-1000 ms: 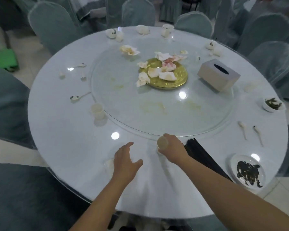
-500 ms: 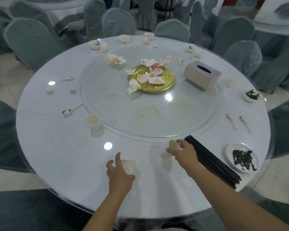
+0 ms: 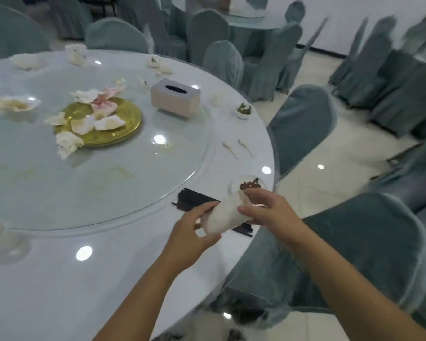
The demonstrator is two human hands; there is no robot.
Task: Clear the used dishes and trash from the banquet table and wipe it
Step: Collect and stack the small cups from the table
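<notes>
1. Both hands grip the stacked cups [image 3: 225, 214] above the desk [image 3: 108, 279]: the left hand [image 3: 191, 238] curls round the lower end, the right hand [image 3: 266, 212] round the upper.
2. A loose grip could let one cup slide out and drop.
3. Just beyond the hands lie black chopsticks [image 3: 194, 199] and a dirty saucer [image 3: 249, 184]; a careless sweep would likely knock them off the edge.

Gold platter [image 3: 123, 124], beige tissue box [image 3: 175, 99], black chopsticks [image 3: 194, 200], teal chair covers [image 3: 303, 124], white table [image 3: 59, 279].
</notes>
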